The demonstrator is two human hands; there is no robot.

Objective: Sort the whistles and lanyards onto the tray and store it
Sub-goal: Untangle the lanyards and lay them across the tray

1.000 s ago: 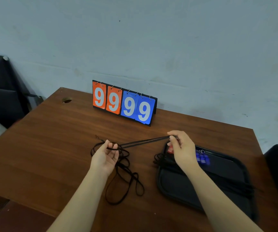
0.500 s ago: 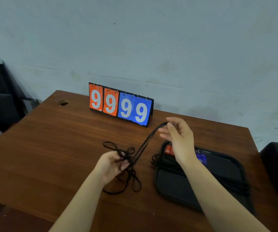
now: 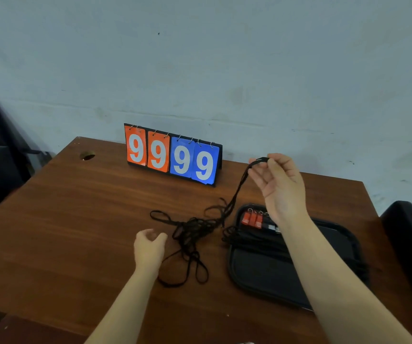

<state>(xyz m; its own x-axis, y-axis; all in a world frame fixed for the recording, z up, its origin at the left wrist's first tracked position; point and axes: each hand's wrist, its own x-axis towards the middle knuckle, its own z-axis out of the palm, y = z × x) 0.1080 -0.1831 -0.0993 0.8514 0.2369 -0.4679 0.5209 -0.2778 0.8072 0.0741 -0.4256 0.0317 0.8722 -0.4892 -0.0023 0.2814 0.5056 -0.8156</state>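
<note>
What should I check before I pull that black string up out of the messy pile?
1. Grip on the string: ok, the right hand pinches the lanyard at its top end.
2. Lanyard free of the tangle: not ok, its lower part runs into that pile on the table.
3. Tangle steadied: not ok, the left hand is beside it, holding nothing.
4. Bare room on the tray: ok.
5. Path clear of the red whistles: ok, they sit in the tray's far corner.
6. One string or several in the grip: cannot tell.
</note>
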